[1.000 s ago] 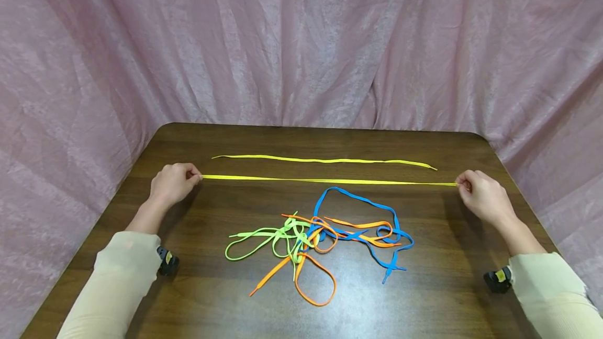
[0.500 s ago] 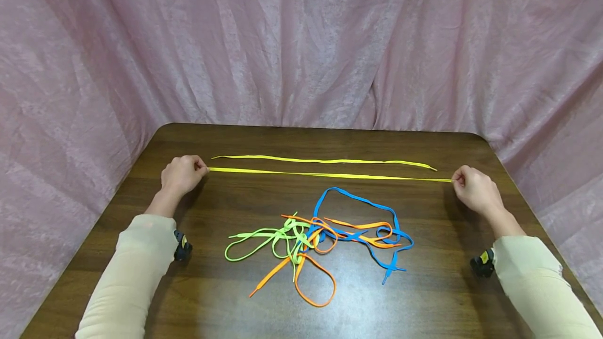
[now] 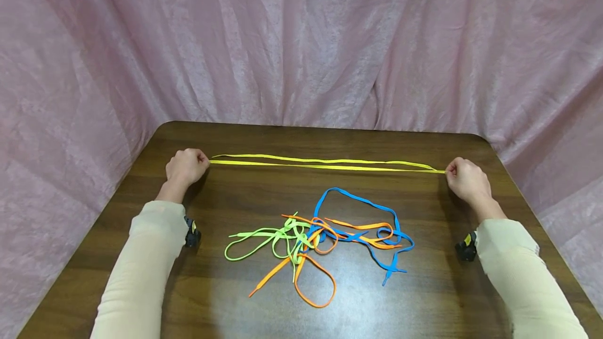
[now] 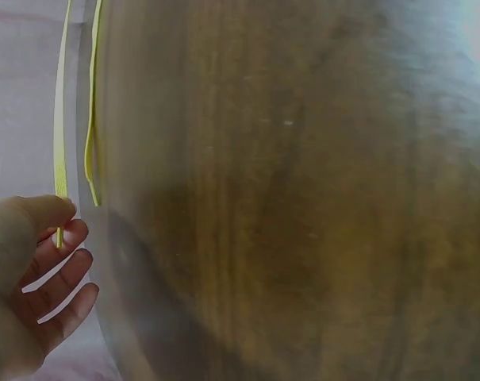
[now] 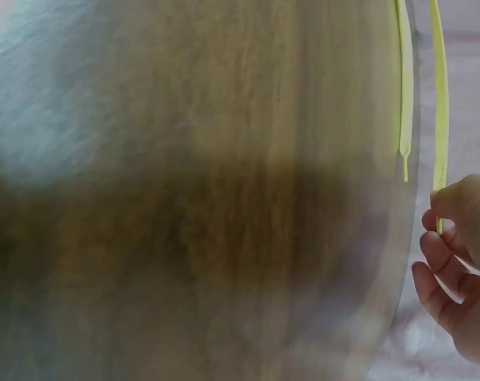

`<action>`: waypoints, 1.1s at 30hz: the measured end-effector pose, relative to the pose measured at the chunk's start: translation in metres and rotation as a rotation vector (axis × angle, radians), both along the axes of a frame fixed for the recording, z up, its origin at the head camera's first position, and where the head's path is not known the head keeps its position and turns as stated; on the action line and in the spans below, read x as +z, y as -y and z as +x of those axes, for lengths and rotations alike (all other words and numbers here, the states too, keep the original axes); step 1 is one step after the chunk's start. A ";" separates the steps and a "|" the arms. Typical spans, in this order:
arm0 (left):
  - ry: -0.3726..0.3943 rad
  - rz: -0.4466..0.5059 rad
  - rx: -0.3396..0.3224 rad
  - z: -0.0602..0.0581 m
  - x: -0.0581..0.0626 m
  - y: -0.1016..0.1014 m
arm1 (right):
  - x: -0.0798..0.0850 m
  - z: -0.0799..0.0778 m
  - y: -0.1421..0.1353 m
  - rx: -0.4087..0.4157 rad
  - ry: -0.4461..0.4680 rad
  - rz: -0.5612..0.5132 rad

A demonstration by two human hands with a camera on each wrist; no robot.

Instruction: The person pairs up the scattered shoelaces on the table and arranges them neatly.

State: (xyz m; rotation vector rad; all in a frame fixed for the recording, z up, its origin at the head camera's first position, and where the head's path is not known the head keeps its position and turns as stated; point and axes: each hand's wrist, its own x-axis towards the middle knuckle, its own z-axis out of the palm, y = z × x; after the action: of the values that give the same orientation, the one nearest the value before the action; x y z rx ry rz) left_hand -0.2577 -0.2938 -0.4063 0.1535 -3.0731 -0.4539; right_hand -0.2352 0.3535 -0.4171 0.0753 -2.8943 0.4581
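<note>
The person stretches a taut yellow lace (image 3: 278, 165) between two hands, beyond the tangle (image 3: 313, 226) of coloured laces on the brown wood-look table (image 3: 377, 310). Beyond and to the left of the tangle, the left hand (image 3: 186, 165) pinches one end between thumb and forefinger; its other fingers curve loosely apart below, and a short bit of tip pokes out beneath the pinch. Beyond and to the right of the tangle, the right hand (image 3: 468, 179) grips the opposite end the same way, thumb against forefinger, the remaining fingers bent and spread. Further from the tangle than the stretched strip lies a second yellow lace (image 3: 292, 159), resting lengthwise with a slight wave. At its right end the head view shows the two overlapping (the right wrist view, though, leaves a gap between them there). Within the tangle, a green lace (image 3: 284, 233) bunches on the left side, a blue lace (image 3: 354, 195) loops out to the right, and an orange lace (image 3: 270, 277) crosses through, reaching toward the person in a loop and a loose end. Behind everything, on the far side of the tangle, hangs a pink curtain (image 3: 301, 46) in soft folds.
</note>
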 end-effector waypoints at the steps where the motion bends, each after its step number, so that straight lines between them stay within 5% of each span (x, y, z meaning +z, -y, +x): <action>1: -0.003 -0.003 0.006 -0.002 0.001 0.000 | 0.001 -0.002 0.000 -0.005 0.006 0.001; 12: 0.012 -0.003 0.045 -0.016 0.003 -0.005 | 0.003 -0.017 0.003 -0.053 0.113 0.014; 33: 0.038 -0.025 0.049 -0.028 -0.001 -0.011 | 0.000 -0.032 0.019 -0.053 0.136 0.043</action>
State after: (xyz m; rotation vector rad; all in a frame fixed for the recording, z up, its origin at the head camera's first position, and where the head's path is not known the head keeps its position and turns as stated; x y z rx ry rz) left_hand -0.2861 -0.2829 -0.4069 0.2387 -3.1023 -0.4148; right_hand -0.2668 0.3343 -0.4173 -0.0274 -3.0317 0.4066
